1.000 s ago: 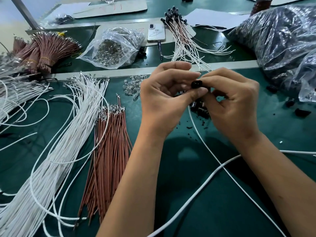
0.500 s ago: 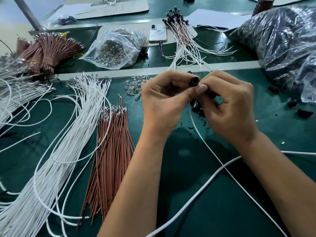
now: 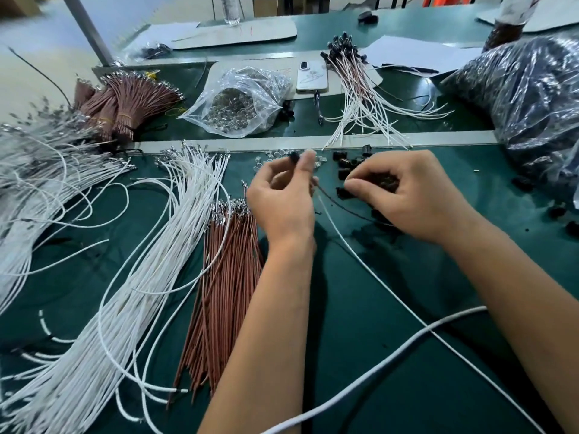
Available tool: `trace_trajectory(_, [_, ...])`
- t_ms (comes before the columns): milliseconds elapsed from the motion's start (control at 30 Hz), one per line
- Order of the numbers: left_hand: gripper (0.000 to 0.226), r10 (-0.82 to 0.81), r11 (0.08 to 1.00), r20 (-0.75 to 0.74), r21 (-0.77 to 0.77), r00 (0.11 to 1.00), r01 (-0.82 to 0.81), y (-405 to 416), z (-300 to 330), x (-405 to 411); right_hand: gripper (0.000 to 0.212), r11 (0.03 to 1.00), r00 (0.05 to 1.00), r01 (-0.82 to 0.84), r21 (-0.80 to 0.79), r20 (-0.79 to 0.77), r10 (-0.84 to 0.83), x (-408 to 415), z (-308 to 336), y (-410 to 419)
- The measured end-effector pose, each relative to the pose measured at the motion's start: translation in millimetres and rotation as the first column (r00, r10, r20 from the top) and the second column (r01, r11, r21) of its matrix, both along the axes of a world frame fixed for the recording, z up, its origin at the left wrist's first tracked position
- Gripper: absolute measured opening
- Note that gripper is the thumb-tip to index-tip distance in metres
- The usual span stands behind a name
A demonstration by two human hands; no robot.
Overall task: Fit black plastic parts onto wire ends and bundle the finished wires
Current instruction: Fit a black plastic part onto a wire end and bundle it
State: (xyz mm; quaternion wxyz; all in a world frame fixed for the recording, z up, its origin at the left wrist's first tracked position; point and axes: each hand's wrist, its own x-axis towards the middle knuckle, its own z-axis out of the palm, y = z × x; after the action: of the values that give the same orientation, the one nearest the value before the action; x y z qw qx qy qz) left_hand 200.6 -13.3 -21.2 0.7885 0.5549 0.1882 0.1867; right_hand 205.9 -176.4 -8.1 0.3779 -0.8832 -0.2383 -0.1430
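My left hand pinches a small black plastic part between thumb and fingertips, with a white wire and a thin brown wire trailing down from it across the green mat. My right hand has its fingers curled down into a heap of loose black parts; what the fingertips hold is hidden. Finished wires with black ends lie fanned out at the back. Unfitted white wires and brown wires lie to the left.
A clear bag of small clear pieces and a phone sit behind the metal strip. A large plastic bag of black parts fills the right. Bundled brown wires lie far left. A thick white cable crosses the front.
The hands have come apart. My left hand keeps the black part and wire and has moved left; my right hand has dropped onto the heap of black parts.
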Motion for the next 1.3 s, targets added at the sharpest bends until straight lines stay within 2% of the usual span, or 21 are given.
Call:
trace_trajectory(67, [0.019,0.217,0.976,-0.019,0.005,0.976,-0.217,8,-1,1,0.006,0.993,1.000,0.027,-0.113,0.009,-0.026,17,10,12])
trace_trajectory(133, [0.019,0.353,0.935,-0.026,0.035,0.935,-0.352,11,0,1,0.006,0.961,0.999,0.028,-0.274,-0.011,-0.033,35,15,31])
trace_trajectory(200, [0.019,0.430,0.903,-0.032,0.037,0.902,-0.428,11,1,1,0.012,0.929,0.998,0.011,-0.370,-0.056,-0.034,49,14,51])
trace_trajectory(267, [0.019,0.463,0.886,-0.043,0.047,0.885,-0.461,12,2,2,0.026,0.917,0.994,0.005,-0.400,-0.096,-0.048,56,12,70])
trace_trajectory(333, [0.019,0.464,0.885,-0.053,0.045,0.884,-0.463,14,1,3,0.038,0.915,0.992,0.025,-0.402,-0.106,-0.074,60,9,85])
trace_trajectory(400, [0.018,0.454,0.891,-0.051,0.051,0.889,-0.452,16,-1,4,0.041,0.909,0.989,0.033,-0.415,-0.117,-0.089,63,7,96])
trace_trajectory(567, [0.013,0.341,0.940,-0.086,0.055,0.936,-0.337,14,-4,7,0.012,0.896,0.985,0.027,-0.444,-0.142,-0.099,65,9,102])
trace_trajectory(633, [0.013,0.286,0.958,-0.100,0.044,0.953,-0.283,13,-3,6,0.008,0.901,0.984,0.019,-0.433,-0.153,-0.094,63,10,99])
trace_trajectory(700, [0.011,0.231,0.973,-0.088,0.023,0.969,-0.229,11,-2,7,0.013,0.913,0.983,0.011,-0.407,-0.161,-0.083,61,10,94])
trace_trajectory(800, [0.007,0.097,0.995,-0.041,-0.033,0.994,-0.098,8,1,6,0.020,0.963,0.981,0.019,-0.270,-0.181,-0.071,55,15,74])
trace_trajectory(900, [0.007,-0.109,0.994,-0.024,0.024,0.994,0.109,3,0,4,0.019,0.996,0.967,0.064,0.067,-0.250,-0.045,40,15,39])
trace_trajectory(967, [0.011,-0.259,0.958,-0.018,0.120,0.966,0.259,-2,-1,2,0.018,0.929,0.961,0.128,0.348,-0.276,-0.029,24,11,15])
trace_trajectory(1033, [0.016,-0.364,0.911,-0.017,0.202,0.931,0.360,-6,-3,0,0.017,0.817,0.958,0.192,0.543,-0.285,-0.036,10,5,-2])
trace_trajectory(1133, [0.018,-0.454,0.844,-0.036,0.304,0.890,0.442,-11,-6,-1,0.016,0.727,0.954,0.235,0.645,-0.296,-0.047,-5,-6,-18])
trace_trajectory(1300, [0.020,-0.523,0.782,-0.048,0.369,0.851,0.501,-12,-10,-1,0.014,0.722,0.967,0.199,0.663,-0.250,-0.037,-12,-15,-24])
